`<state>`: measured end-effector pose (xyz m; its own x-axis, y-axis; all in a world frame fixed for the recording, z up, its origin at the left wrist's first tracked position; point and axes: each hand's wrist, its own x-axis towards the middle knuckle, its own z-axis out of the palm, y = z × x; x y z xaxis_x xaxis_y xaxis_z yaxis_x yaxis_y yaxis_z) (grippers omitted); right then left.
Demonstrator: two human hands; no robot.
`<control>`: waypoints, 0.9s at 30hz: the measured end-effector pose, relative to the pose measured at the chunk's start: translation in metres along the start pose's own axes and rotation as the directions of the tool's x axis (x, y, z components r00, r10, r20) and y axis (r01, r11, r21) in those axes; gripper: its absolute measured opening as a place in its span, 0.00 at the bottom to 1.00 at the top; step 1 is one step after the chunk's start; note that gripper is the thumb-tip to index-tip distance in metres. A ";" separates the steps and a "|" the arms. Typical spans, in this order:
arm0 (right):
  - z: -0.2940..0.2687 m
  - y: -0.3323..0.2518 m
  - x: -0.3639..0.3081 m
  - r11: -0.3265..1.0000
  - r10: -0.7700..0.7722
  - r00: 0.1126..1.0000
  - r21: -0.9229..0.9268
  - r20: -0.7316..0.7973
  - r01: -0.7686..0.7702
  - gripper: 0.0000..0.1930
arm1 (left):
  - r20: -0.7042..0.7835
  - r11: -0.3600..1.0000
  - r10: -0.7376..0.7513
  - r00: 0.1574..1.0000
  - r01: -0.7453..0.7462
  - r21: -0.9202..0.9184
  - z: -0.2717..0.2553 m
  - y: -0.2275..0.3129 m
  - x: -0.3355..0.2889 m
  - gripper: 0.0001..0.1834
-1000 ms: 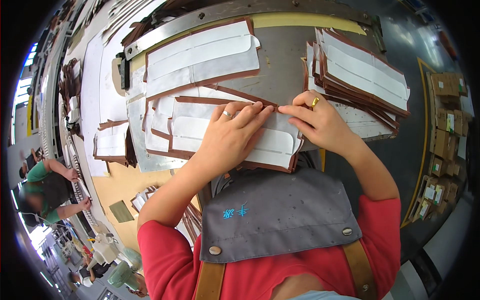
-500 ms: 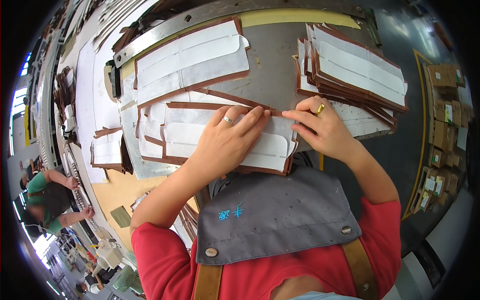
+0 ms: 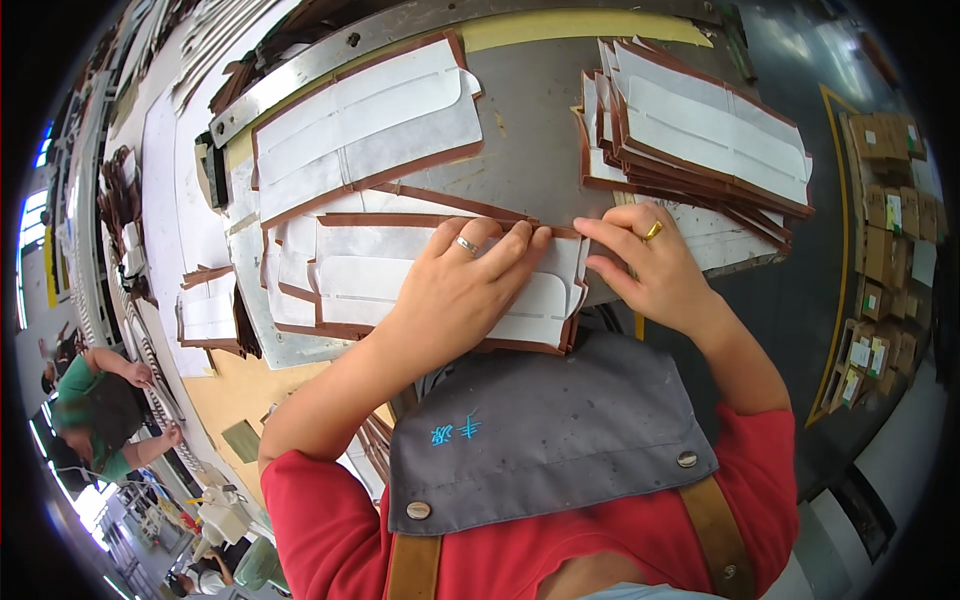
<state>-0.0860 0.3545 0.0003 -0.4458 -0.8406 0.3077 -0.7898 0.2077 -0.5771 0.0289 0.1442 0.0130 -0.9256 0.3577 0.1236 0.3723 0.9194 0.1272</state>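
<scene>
In front of me lies a white panel with brown edging (image 3: 365, 265), on top of similar panels. My left hand (image 3: 460, 290) rests on it with fingers bent and close together, their tips pressing the brown far edge. The left thumb is hidden. At the panel's right far corner is my right hand (image 3: 650, 270). Its index fingertip is at or very near the corner, and the thumb is held apart below, with nothing visible between them. A thin brown strip (image 3: 450, 200) runs slantwise just beyond the left fingers.
Similar panels lie at the far left (image 3: 370, 120); a thick stack (image 3: 710, 130) stands at the far right. A metal bar (image 3: 300, 85) borders the worktable (image 3: 530, 120). Cardboard boxes (image 3: 885, 240) are on the right, beyond the floor. A co-worker (image 3: 100, 410) stands at the left.
The view has shifted slightly, so the panels appear a little further left. My right index finger and thumb have shifted slightly at the corner. The left hand still presses the edge.
</scene>
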 end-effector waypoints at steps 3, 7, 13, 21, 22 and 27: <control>-0.003 -0.001 0.001 0.998 -0.025 0.999 -0.052 0.044 0.027 0.14 | 0.017 1.000 0.003 1.000 -0.003 0.027 -0.001 0.001 0.002 0.26; 0.001 0.000 -0.005 0.983 -0.061 0.998 -0.174 0.028 0.065 0.14 | 0.022 0.998 0.001 1.000 -0.002 0.055 -0.003 0.003 0.001 0.25; 0.000 -0.009 0.003 0.989 -0.081 0.997 -0.123 -0.004 0.079 0.11 | -0.105 0.975 -0.059 0.993 0.035 -0.218 0.001 0.001 -0.017 0.23; 0.000 -0.014 0.020 0.983 -0.073 0.997 -0.170 0.006 0.073 0.12 | -0.138 0.940 -0.228 0.964 0.181 -0.291 -0.006 -0.005 -0.041 0.21; 0.008 -0.021 0.029 0.987 -0.088 0.996 -0.132 0.003 0.088 0.12 | -0.142 0.932 -0.243 0.960 0.190 -0.310 -0.007 -0.006 -0.041 0.21; 0.024 -0.027 0.041 0.956 -0.211 0.966 -0.174 0.151 0.236 0.18 | -0.154 0.960 -0.237 0.959 0.208 -0.186 -0.005 -0.010 -0.034 0.20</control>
<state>-0.0723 0.3024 0.0103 -0.2008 -0.9310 0.3048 -0.9336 0.0875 -0.3476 0.0567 0.1224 0.0127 -0.9657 0.0996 0.2398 0.1778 0.9268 0.3309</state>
